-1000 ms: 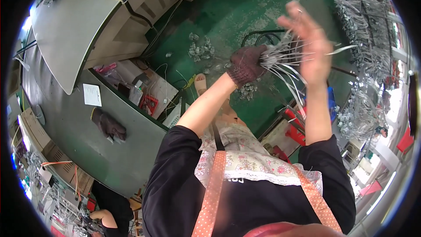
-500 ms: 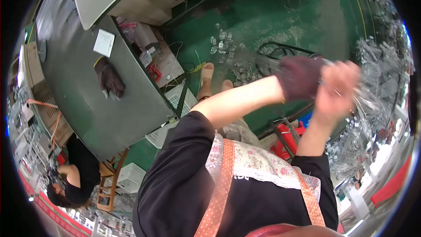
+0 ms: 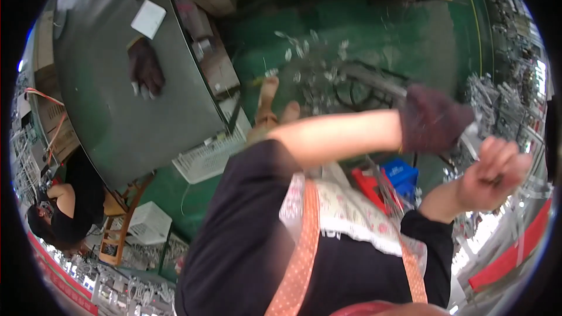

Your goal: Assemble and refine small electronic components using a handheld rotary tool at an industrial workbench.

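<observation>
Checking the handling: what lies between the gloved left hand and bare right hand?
In the head view, a blurred silvery piece lies between the left hand and right hand.

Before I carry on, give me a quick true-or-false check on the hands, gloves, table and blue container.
1. The left hand wears a dark glove. True.
2. The right hand is gloved too. False: it is bare.
3. A second glove lies on the grey table. True.
4. The white sheet lies on the floor. False: it is on the table.
5. The blue container is beside something red. True.
</observation>
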`<state>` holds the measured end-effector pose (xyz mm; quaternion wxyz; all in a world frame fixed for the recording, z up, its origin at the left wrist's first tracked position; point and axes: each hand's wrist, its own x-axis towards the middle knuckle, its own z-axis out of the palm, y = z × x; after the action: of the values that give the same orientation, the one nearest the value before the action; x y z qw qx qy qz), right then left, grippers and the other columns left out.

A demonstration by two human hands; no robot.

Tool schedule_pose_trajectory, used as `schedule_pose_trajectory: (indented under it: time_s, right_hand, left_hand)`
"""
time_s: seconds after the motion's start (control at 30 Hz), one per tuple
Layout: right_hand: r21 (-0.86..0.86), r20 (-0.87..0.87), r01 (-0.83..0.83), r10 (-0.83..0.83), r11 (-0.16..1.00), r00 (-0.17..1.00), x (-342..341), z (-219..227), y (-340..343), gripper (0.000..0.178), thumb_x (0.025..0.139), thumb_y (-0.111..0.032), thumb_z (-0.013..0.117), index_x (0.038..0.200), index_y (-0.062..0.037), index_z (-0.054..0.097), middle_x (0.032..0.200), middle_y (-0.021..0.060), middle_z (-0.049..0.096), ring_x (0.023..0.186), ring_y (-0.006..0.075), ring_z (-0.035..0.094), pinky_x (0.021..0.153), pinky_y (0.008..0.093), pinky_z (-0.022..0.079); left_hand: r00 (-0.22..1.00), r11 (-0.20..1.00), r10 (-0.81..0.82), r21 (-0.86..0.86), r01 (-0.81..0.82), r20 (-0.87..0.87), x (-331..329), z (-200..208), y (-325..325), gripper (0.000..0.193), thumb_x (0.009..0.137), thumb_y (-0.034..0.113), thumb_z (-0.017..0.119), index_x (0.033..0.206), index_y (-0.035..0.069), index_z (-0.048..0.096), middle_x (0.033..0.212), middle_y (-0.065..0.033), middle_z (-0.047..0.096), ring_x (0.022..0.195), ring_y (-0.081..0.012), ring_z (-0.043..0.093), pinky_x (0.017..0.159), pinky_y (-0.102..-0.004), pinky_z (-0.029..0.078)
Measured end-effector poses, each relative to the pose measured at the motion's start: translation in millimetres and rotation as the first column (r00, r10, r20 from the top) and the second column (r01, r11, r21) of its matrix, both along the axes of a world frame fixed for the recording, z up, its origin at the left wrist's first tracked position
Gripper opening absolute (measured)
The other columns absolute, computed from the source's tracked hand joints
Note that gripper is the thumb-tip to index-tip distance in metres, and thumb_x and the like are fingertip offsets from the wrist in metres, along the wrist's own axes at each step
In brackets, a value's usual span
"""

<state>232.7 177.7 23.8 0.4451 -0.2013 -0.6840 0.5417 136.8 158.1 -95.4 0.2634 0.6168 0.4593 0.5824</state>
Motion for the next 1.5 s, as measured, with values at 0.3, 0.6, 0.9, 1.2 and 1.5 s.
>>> schedule_pose_trajectory:
  time_s: [0.3, 0.6, 0.9, 1.2, 1.5]
  right_hand:
    - [0.212, -0.105, 0.334, -0.319, 0.918, 0.942, 26, 32, 25, 0.039, 0.096, -0.020, 0.053, 0.062, -0.0126, 0.036, 0.057, -0.0020, 0.033, 0.050, 0.0094, 0.031, 0.049, 0.0261, 0.026]
    - [-0.250, 0.089, -0.216, 0.245, 0.944, 0.966, -4, 34, 64, 0.091, 0.095, -0.068, 0.029, 0.134, 0.0123, 0.044, 0.076, 0.0145, 0.064, 0.062, 0.0196, 0.060, 0.071, 0.0283, 0.049]
    - [0.076, 0.941, 0.053, -0.089, 0.996, 0.327, 8, -182, 69, 0.055, 0.100, -0.043, 0.043, 0.145, -0.0107, 0.040, 0.146, 0.0160, 0.042, 0.137, 0.0313, 0.039, 0.113, 0.0392, 0.030]
    - [-0.379, 0.643, -0.042, 0.296, 0.924, 0.706, 25, -219, 63, 0.057, 0.103, -0.044, 0.036, 0.142, -0.0024, 0.041, 0.152, 0.0123, 0.036, 0.139, 0.0264, 0.035, 0.113, 0.0347, 0.028]
    - [0.528, 0.847, -0.270, -0.475, 0.805, 0.238, -30, -113, 36, 0.057, 0.096, -0.040, 0.049, 0.138, -0.0002, 0.046, 0.146, 0.0182, 0.041, 0.133, 0.0348, 0.041, 0.112, 0.0481, 0.028]
  left_hand:
    - [0.981, 0.984, -0.159, -0.100, 0.148, -0.113, 12, -16, 21, 0.021, 0.074, 0.023, 0.062, 0.092, 0.011, 0.062, 0.078, -0.0181, 0.068, 0.075, -0.0385, 0.068, 0.060, -0.0505, 0.052]
    - [0.969, 0.914, -0.238, -0.351, 0.201, -0.066, -19, -66, 41, 0.036, 0.078, 0.023, 0.065, 0.113, 0.015, 0.063, 0.098, -0.0168, 0.069, 0.091, -0.0376, 0.066, 0.078, -0.0469, 0.053]
    - [0.977, 0.870, -0.205, -0.468, 0.156, -0.055, -9, -216, 25, 0.044, 0.072, 0.029, 0.070, 0.112, 0.013, 0.063, 0.099, -0.0150, 0.068, 0.092, -0.0364, 0.065, 0.078, -0.0456, 0.052]
    - [0.930, 0.752, -0.367, -0.596, 0.282, -0.022, -22, -179, 32, 0.039, 0.072, 0.034, 0.071, 0.105, 0.012, 0.066, 0.099, -0.0154, 0.069, 0.093, -0.0377, 0.065, 0.079, -0.0470, 0.052]
    - [0.977, 0.926, -0.209, -0.330, 0.185, -0.038, -14, -183, 25, 0.031, 0.076, 0.033, 0.066, 0.095, 0.008, 0.067, 0.093, -0.0209, 0.067, 0.085, -0.0391, 0.064, 0.073, -0.0468, 0.051]
